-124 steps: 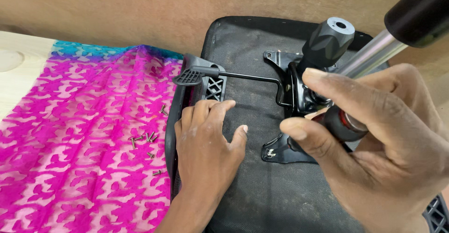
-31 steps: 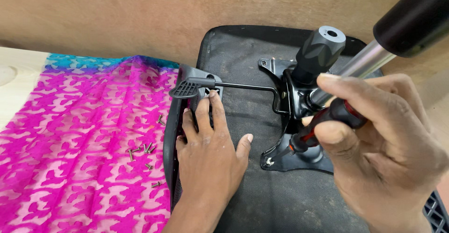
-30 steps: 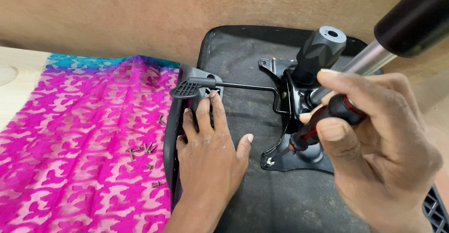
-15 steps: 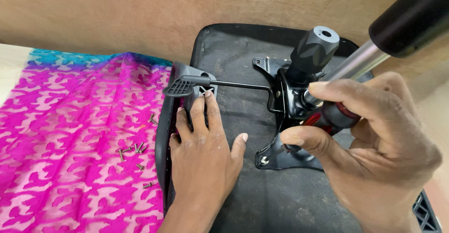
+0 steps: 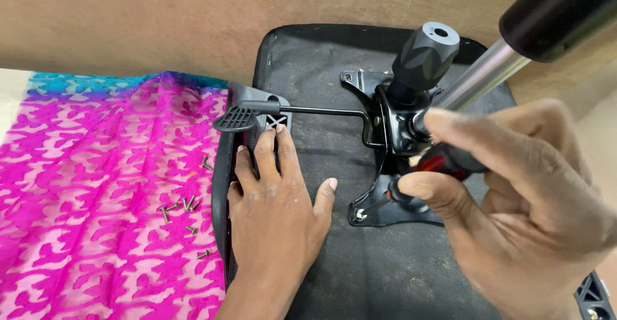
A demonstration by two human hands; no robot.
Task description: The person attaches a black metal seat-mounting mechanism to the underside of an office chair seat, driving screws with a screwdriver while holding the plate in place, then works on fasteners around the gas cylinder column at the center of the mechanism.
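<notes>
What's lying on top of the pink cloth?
A scatter of small loose screws lies on the pink cloth beside the upturned seat. The left hand presses flat on the seat; whatever the seat edge overlaps is hidden.

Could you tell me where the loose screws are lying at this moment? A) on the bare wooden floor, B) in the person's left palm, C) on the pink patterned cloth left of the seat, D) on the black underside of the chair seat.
C: the loose screws lie scattered on the pink patterned cloth, just left of the seat edge and the left hand.
</notes>
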